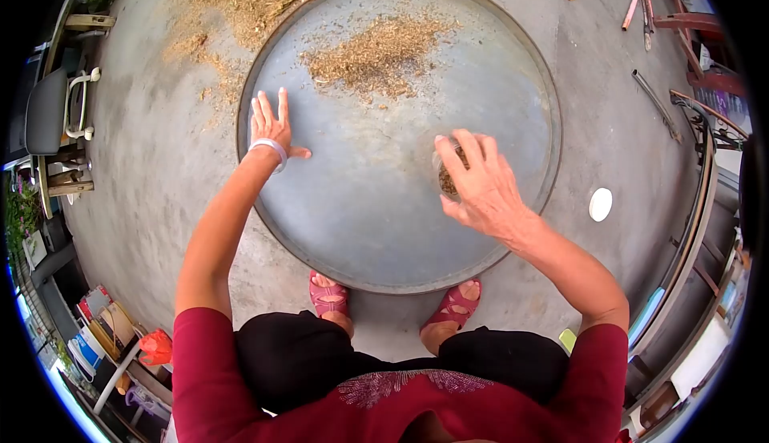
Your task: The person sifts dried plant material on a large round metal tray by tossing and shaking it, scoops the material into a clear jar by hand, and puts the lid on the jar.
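Observation:
A large round grey metal tray (pixel 376 219) with a raised rim lies on the floor in front of my feet. Brown husk-like bits (pixel 376 54) are heaped near its far side. My left hand (pixel 272 126) has its fingers spread over the tray's left edge and holds nothing; a pale band circles the wrist. On the right side of the tray, my right hand (pixel 479 179) grips a clear round jar (pixel 450 172) from above. Brown bits show inside the jar, and its far side is partly covered by my fingers.
More brown bits (pixel 232 2) are scattered on the concrete floor beyond the tray. A white round lid (pixel 600 204) lies to the right. At the left stands a chair (pixel 48 110); shelves with books are at lower left. Pipes (pixel 657 102) and racks line the right.

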A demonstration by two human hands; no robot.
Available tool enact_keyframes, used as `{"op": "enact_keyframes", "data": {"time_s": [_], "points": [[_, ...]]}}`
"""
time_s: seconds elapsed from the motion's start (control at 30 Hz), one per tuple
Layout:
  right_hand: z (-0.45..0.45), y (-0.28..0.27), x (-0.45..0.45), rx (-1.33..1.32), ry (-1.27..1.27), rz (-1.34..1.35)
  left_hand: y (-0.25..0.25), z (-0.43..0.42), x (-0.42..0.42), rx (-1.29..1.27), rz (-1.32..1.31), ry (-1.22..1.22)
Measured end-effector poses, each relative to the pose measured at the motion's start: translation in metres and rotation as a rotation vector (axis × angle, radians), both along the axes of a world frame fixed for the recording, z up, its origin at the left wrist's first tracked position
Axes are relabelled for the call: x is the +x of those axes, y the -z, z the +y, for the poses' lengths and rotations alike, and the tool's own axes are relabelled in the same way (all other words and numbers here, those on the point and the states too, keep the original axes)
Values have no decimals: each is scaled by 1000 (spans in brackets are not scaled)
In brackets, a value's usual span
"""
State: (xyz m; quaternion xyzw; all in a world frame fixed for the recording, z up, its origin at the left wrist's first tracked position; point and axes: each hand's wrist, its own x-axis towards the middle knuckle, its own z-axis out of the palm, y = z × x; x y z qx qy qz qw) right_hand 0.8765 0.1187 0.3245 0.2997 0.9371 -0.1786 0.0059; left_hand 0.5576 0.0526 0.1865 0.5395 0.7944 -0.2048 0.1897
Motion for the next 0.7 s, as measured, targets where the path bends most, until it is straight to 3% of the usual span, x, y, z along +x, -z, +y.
{"op": "enact_keyframes", "data": {"time_s": [0.2, 0.3, 0.4, 0.5, 0.6, 0.7], "points": [[12, 25, -61, -68, -179, -155, 2, 19, 3, -272, -75, -13], [38, 18, -64, -160, -164, 31, 4, 21, 1, -278, -99, -41], [115, 49, -66, -145, 122, 210, 7, 20, -1, -273, -134, -52], [185, 132, -47, -74, 396, 322, 6, 23, -5, -275, -159, -65], [219, 178, -47, 232, 340, 283, 5, 23, -8, -262, -193, -72], [201, 184, -99, 337, 181, 242, 6, 23, -10, -251, -202, -70]]}}
